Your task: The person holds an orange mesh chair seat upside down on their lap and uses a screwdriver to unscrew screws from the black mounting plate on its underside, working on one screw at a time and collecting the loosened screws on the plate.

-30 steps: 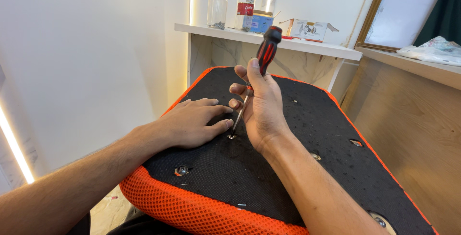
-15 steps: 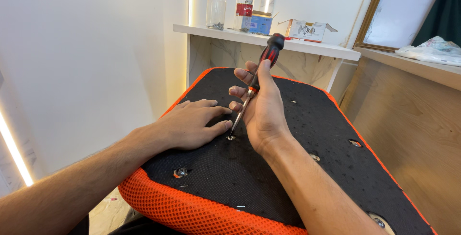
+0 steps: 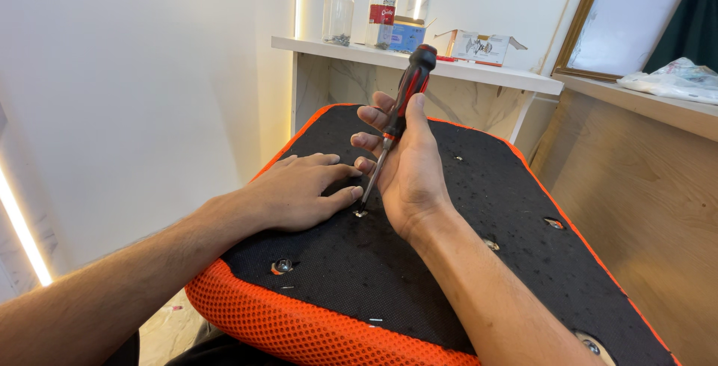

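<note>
On the black underside of the orange seat cushion, a red-and-black screwdriver stands tilted, tip on a screw, the right hand clasping its shaft, the left hand flat, fingers spread beside the tip.

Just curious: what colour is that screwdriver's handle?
Black and red, on the screwdriver in the right hand; head view.

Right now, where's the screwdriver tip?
Head view, centre: the screwdriver tip sits on a screw in the black panel, between the left hand fingertips and the right hand palm.
</note>
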